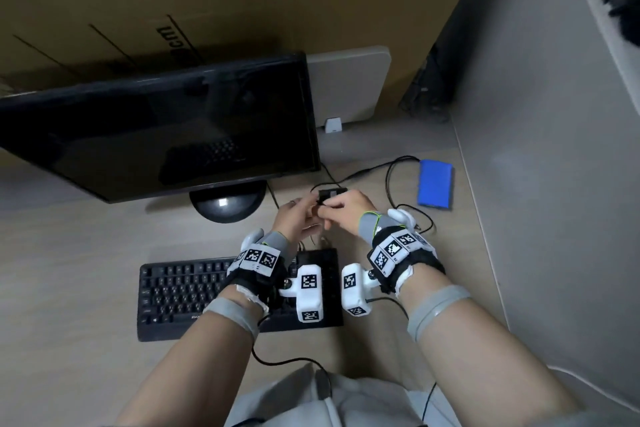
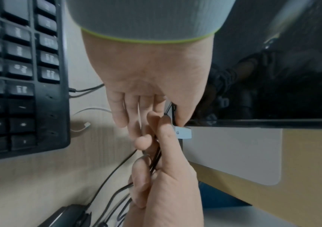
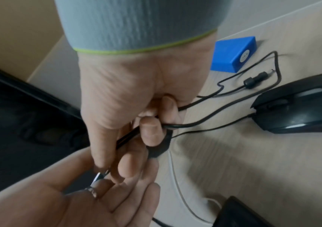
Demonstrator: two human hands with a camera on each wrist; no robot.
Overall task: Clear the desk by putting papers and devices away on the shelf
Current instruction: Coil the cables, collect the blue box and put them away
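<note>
Above the desk (image 1: 86, 253), between monitor and keyboard, both hands meet on a bundle of black cable (image 1: 331, 193). My right hand (image 1: 346, 208) (image 3: 125, 145) grips the looped cable (image 3: 175, 126) in curled fingers. My left hand (image 1: 301, 215) (image 2: 156, 127), with a ring on one finger, pinches the bundle's other end between thumb and fingers. Loose loops of the cable trail right across the desk to a small plug (image 3: 261, 76). A black mouse (image 3: 300, 104) (image 2: 68, 215) lies under my right wrist. A blue box (image 1: 435, 184) (image 3: 234, 55) lies at the right.
A black monitor (image 1: 156, 128) stands at the back left, with a black keyboard (image 1: 180, 291) (image 2: 16, 76) in front of it. A white cable (image 2: 90, 110) lies beside the keyboard. Cardboard (image 1: 207, 10) and a white panel (image 1: 346, 83) lean behind the monitor. A grey wall (image 1: 536, 114) borders the right.
</note>
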